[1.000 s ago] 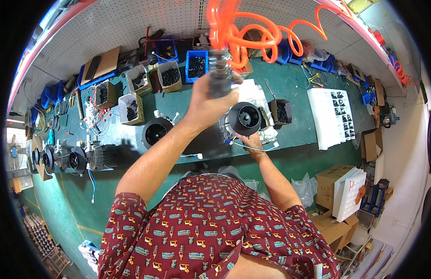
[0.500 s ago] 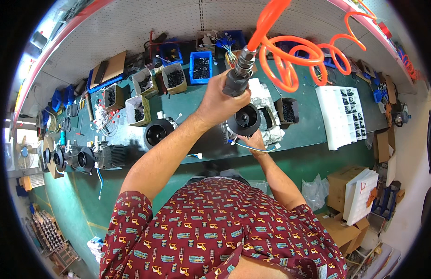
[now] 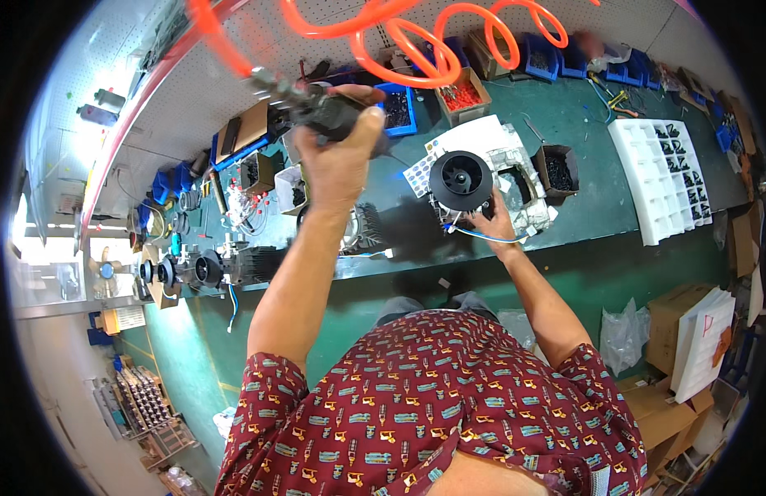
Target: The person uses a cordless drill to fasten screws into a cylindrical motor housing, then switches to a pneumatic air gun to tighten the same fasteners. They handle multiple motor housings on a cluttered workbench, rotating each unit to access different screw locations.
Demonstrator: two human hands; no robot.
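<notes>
Above the green tabletop (image 3: 594,194), the left hand (image 3: 337,165) is wrapped round a dark tool (image 3: 335,117), with an orange hose (image 3: 223,45) joined to its end. The tool is raised well apart from the black fan (image 3: 460,183), perhaps to keep it clear of the parts below; the coils in the hose probably let it reach about freely.

The fan sits on the tabletop in front of the person, its round opening facing up, which leaves the middle easy to reach. The right hand (image 3: 500,225) is low at its right side, fingers at the edge, likely to steady it; whether they grip or only rest there, I cannot tell. The two hands are well apart.

Blue and white wires (image 3: 489,238) run along the near side of the fan, by the right hand. Just right of the fan lies a pale block (image 3: 536,213) with an opening, and beside that a carton (image 3: 562,192) of small black pieces, presumably there to be within reach. Farther right, a white tray (image 3: 632,186) has black parts in separate pockets, which should stop them mixing.
</notes>
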